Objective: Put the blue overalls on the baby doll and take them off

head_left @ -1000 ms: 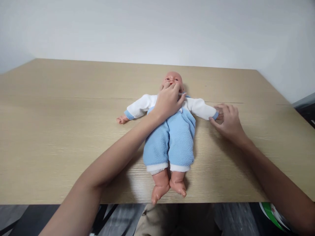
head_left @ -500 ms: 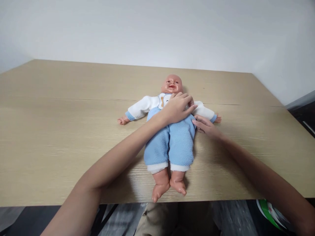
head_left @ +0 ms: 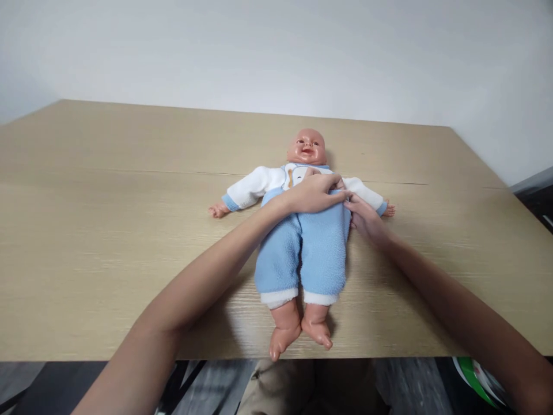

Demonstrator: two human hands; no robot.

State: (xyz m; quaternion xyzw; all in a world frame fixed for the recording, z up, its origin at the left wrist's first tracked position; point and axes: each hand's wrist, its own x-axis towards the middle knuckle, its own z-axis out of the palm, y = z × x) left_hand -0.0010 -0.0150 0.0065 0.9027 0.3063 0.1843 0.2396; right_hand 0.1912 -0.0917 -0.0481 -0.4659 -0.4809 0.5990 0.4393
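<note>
Go lightly — the doll (head_left: 322,248) lies face up, feet at the desk's (head_left: 129,230) near edge; left hand (head_left: 317,193) bent over its chest, right hand (head_left: 367,219) at its side — grip unclear on both.

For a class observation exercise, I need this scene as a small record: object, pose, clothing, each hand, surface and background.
Object: doll
Pose: lying on its back, arms spread outward
Clothing: blue-and-white outfit; feet bare
Left hand: across the doll's chest
Right hand: fingers at the outfit's side, next to the left hand; exact grip unclear
Surface: wood-toned table
Background: pale wall
</note>
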